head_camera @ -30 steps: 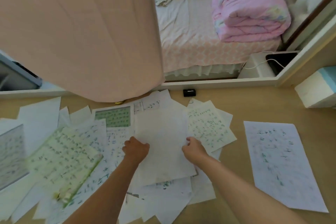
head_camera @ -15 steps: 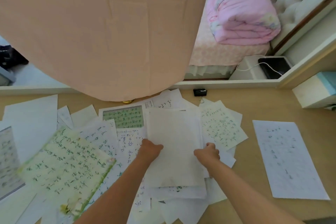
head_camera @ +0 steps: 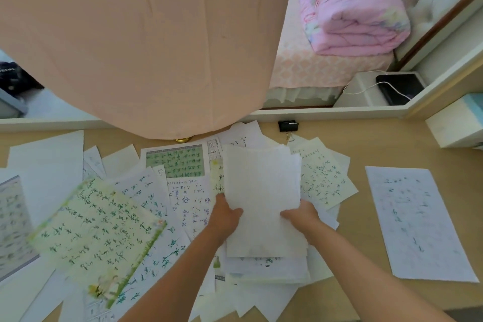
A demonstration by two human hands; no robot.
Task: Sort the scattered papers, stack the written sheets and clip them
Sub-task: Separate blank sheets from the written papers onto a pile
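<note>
A thin stack of white sheets, blank side up, is held over the middle of the desk. My left hand grips its left edge and my right hand grips its right edge. Under and around it lie several written sheets, among them a green-bordered page at the left, a green grid page and a cream page at the right. One written sheet lies apart on the right. A black binder clip sits at the desk's far edge.
A peach lampshade hangs over the back left of the wooden desk. A white and teal box stands at the right edge. Beyond the desk are a bed with a folded pink quilt and a black device on a cable.
Both hands have closed on the sides of the blank-faced stack and drawn it together, its top edges now squarer. The camera view has shifted a little to the left.
</note>
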